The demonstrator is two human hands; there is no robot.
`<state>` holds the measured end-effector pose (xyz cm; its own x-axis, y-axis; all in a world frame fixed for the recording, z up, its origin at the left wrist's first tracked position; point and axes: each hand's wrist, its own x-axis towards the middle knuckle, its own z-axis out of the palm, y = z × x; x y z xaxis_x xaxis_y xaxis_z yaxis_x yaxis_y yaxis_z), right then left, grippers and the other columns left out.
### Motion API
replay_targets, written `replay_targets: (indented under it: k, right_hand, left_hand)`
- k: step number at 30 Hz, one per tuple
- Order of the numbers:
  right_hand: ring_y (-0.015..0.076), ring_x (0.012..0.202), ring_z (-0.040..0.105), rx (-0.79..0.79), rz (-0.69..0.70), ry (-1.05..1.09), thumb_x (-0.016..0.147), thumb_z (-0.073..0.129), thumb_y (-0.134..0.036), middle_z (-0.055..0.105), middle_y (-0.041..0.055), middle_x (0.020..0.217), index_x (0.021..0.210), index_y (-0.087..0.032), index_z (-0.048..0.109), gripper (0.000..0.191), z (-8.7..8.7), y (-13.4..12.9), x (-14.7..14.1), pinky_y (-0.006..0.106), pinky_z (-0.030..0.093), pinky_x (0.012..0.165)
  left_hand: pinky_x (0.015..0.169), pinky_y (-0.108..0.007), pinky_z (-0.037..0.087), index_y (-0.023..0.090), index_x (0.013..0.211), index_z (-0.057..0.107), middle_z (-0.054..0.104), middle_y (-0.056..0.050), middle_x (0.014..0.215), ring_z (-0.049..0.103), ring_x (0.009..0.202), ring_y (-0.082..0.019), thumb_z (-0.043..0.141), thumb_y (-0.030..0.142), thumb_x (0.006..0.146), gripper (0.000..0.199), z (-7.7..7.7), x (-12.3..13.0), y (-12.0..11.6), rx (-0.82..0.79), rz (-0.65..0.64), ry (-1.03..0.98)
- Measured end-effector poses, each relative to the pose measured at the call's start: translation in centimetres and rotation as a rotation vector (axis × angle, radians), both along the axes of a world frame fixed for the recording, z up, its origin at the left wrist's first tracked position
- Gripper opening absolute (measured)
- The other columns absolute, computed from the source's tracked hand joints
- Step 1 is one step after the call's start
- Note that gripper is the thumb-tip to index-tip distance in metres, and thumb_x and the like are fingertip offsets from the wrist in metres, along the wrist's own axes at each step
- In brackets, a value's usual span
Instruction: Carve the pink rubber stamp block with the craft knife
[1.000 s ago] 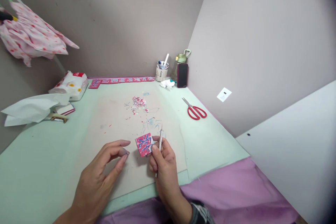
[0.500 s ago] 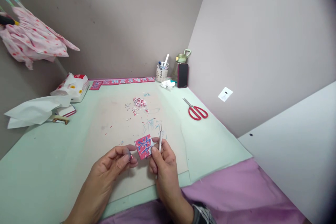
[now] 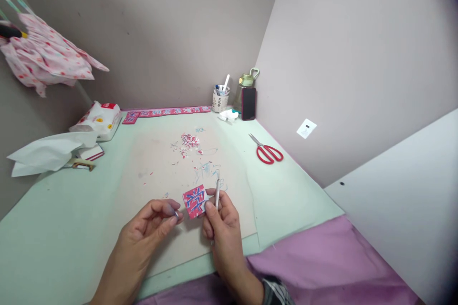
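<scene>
My right hand (image 3: 223, 221) grips a small square piece (image 3: 195, 201), pink-red with a blue character and white edges, between thumb and fingers. The same hand also holds a thin silver craft knife (image 3: 217, 193), its point upward. Just left of the square, my left hand (image 3: 153, 224) is closed in a pinch on a tiny scrap (image 3: 176, 214). The left fingertips look stained bluish and are apart from the square. Beneath both hands lies a beige board (image 3: 179, 248) with blue pen marks.
Red and white shavings (image 3: 190, 140) lie heaped on the board. Red-handled scissors (image 3: 270, 153) rest to the right. Along the back stand a row of pink character tiles (image 3: 164, 111), a pen jar (image 3: 220, 101), a bottle (image 3: 246, 79) and a phone (image 3: 248, 104). Tissues (image 3: 102, 121) sit at left.
My left hand has drawn slightly left from the square, and its fingertips have shifted. The red bit at its fingertips no longer shows. The square has turned a little in my right hand.
</scene>
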<state>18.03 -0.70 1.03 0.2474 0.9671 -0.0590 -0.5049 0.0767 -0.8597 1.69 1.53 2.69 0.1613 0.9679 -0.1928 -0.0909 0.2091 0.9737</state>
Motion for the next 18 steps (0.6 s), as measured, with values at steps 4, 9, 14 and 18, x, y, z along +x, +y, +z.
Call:
replay_targets:
  k: [4,9,14,18]
  right_hand:
    - [0.0037,0.044,0.023,0.001,0.004,-0.003,0.090,0.073,-0.050,0.037,-0.0134,0.056,0.107,-0.019,0.058,0.038,0.00,0.01,0.03,0.015,0.022,0.041]
    - [0.0037,0.043,0.024,0.004,0.011,-0.014,0.090,0.072,-0.049,0.037,-0.0137,0.055,0.108,-0.019,0.058,0.038,-0.19,0.06,0.04,0.016,0.022,0.041]
    - [0.0030,0.043,0.025,0.007,0.016,-0.014,0.090,0.072,-0.049,0.040,-0.0131,0.058,0.109,-0.019,0.057,0.038,-0.33,0.09,0.00,0.016,0.023,0.041]
    - [0.0028,0.043,0.025,0.011,0.017,-0.030,0.091,0.072,-0.049,0.042,-0.0124,0.059,0.108,-0.019,0.058,0.037,-0.37,0.15,-0.01,0.016,0.022,0.041]
  left_hand:
    - [0.090,-0.017,0.055,0.025,0.089,0.068,0.069,0.002,0.105,0.069,0.103,-0.016,0.087,0.050,0.075,0.034,-0.12,-0.24,0.20,0.007,-0.009,0.017]
    - [0.095,-0.022,0.055,0.025,0.090,0.068,0.069,0.000,0.106,0.068,0.111,-0.020,0.085,0.049,0.078,0.031,0.00,-0.23,0.34,0.021,-0.027,0.032]
    - [0.093,-0.024,0.056,0.026,0.094,0.067,0.071,0.000,0.105,0.070,0.108,-0.020,0.081,0.051,0.081,0.032,-0.28,-0.42,0.31,0.032,-0.058,0.045]
    - [0.095,-0.031,0.057,0.026,0.100,0.066,0.071,-0.003,0.111,0.071,0.106,-0.022,0.073,0.054,0.087,0.032,-0.32,-0.94,0.92,0.105,-0.049,0.176]
